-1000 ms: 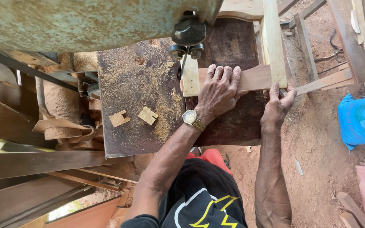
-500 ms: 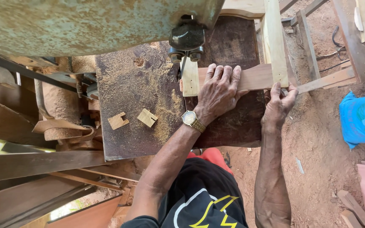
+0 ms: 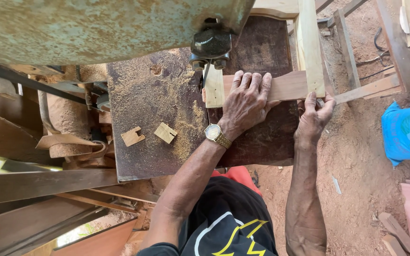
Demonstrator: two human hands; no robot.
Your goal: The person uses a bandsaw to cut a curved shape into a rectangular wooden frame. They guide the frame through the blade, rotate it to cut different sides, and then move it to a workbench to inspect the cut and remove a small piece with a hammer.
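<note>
A wooden workpiece lies on the sawdust-covered band saw table: a brownish plank joined to a pale upright slat. The plank's pale left end sits right under the dark blade guide. My left hand, with a gold wristwatch, presses flat on the plank, fingers spread. To its right, my right hand grips the workpiece where plank and slat meet. Two small square offcuts lie on the table to the left.
The green, worn saw housing fills the top left. Curved wooden planks are stacked at the lower left. A blue flowered bag and wood scraps lie on the sawdust floor at right.
</note>
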